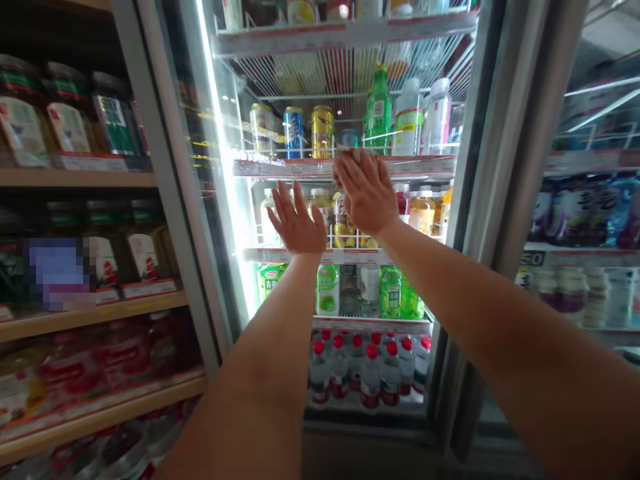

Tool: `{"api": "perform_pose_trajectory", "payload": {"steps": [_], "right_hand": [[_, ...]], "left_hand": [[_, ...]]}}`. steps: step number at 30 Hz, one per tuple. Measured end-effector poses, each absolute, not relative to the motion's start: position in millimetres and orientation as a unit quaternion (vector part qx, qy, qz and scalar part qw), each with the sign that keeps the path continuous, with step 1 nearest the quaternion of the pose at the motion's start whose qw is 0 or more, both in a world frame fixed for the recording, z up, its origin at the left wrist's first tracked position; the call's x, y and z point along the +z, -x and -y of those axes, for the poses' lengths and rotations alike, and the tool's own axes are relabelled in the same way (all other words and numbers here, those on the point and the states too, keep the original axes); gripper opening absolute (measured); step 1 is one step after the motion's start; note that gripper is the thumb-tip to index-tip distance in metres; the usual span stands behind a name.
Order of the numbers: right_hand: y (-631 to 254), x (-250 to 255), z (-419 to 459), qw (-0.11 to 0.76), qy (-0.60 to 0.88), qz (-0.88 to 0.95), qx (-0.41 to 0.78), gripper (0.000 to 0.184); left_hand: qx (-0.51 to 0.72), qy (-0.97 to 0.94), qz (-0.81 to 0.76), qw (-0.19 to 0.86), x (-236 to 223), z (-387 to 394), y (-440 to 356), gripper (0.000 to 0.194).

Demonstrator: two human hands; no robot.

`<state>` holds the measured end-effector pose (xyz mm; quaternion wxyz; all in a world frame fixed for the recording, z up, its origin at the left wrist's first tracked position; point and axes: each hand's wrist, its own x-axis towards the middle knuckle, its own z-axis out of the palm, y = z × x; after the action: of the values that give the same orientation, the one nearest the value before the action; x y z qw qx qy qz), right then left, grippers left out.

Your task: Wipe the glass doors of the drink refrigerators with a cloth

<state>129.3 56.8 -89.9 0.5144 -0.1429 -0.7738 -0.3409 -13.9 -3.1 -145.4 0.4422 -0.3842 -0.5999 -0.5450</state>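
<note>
My left hand (299,223) is raised in front of a lit drinks fridge, palm forward and fingers spread. It lies flat against the glass door (280,172), holding nothing. Higher and to the right, my right hand (369,193) is pressed flat with its fingers together. A brownish edge, which looks like a cloth (337,175), shows beside and above its fingers; most of it is hidden beneath the hand. Behind the hands are a gold can (323,131), a blue can (293,132) and a green bottle (379,110).
Wooden shelves (80,179) with jars and bottles stand on the left. A metal door frame (520,147) runs down the right, with another drinks fridge beyond it. Red-capped bottles (371,377) fill the bottom shelf. Green cartons and bottles (328,290) stand above them.
</note>
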Motion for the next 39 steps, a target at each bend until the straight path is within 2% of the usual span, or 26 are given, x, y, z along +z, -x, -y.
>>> {"api": "perform_pose_trajectory", "payload": {"steps": [4, 6, 8, 12, 14, 16, 21, 25, 27, 30, 32, 34, 39], "right_hand": [[-131.0, -95.7, -63.4, 0.366, -0.035, 0.844, -0.390, 0.060], [-130.1, -96.8, -66.4, 0.357, -0.061, 0.850, -0.382, 0.059], [-127.3, -96.3, -68.2, 0.420, -0.029, 0.838, -0.348, 0.059], [-115.3, -90.6, -68.5, 0.629, 0.094, 0.740, -0.219, 0.063], [-108.6, -88.9, -66.2, 0.669, 0.131, 0.707, -0.187, 0.063], [-104.2, -90.6, -62.1, 0.646, 0.127, 0.724, -0.206, 0.062], [-105.2, -100.7, -52.0, 0.479, 0.011, 0.821, -0.312, 0.058], [-118.2, -89.1, -57.5, 0.424, -0.012, 0.838, -0.343, 0.059], [-129.8, -77.0, -66.8, 0.467, 0.020, 0.822, -0.327, 0.060], [-149.0, -63.6, -83.5, 0.617, 0.136, 0.729, -0.264, 0.062], [-158.4, -63.5, -90.7, 0.665, 0.169, 0.685, -0.245, 0.064], [-163.2, -69.7, -91.2, 0.638, 0.139, 0.709, -0.268, 0.066], [-163.0, -88.9, -76.8, 0.403, -0.014, 0.848, -0.343, 0.069]], "left_hand": [[-0.546, 0.393, 0.600, 0.432, -145.3, 4.5, 14.9, 0.063], [-0.551, 0.395, 0.595, 0.431, -145.8, 4.0, 15.8, 0.062], [-0.555, 0.393, 0.589, 0.437, -146.6, 2.5, 16.5, 0.061], [-0.550, 0.381, 0.588, 0.454, -147.2, 0.8, 15.7, 0.061], [-0.541, 0.378, 0.599, 0.453, -146.8, 1.7, 14.2, 0.061], [-0.534, 0.379, 0.611, 0.445, -146.2, 3.4, 12.6, 0.062], [-0.538, 0.392, 0.614, 0.423, -145.4, 6.5, 11.4, 0.061], [-0.537, 0.397, 0.609, 0.429, -146.4, 6.4, 12.8, 0.061], [-0.538, 0.396, 0.604, 0.435, -146.8, 5.9, 13.4, 0.061], [-0.544, 0.393, 0.599, 0.436, -146.5, 5.2, 13.8, 0.062], [-0.549, 0.396, 0.596, 0.432, -146.1, 4.8, 13.7, 0.063], [-0.553, 0.398, 0.595, 0.427, -145.8, 4.5, 13.6, 0.064], [-0.547, 0.398, 0.601, 0.426, -146.2, 3.6, 14.4, 0.063]]}}
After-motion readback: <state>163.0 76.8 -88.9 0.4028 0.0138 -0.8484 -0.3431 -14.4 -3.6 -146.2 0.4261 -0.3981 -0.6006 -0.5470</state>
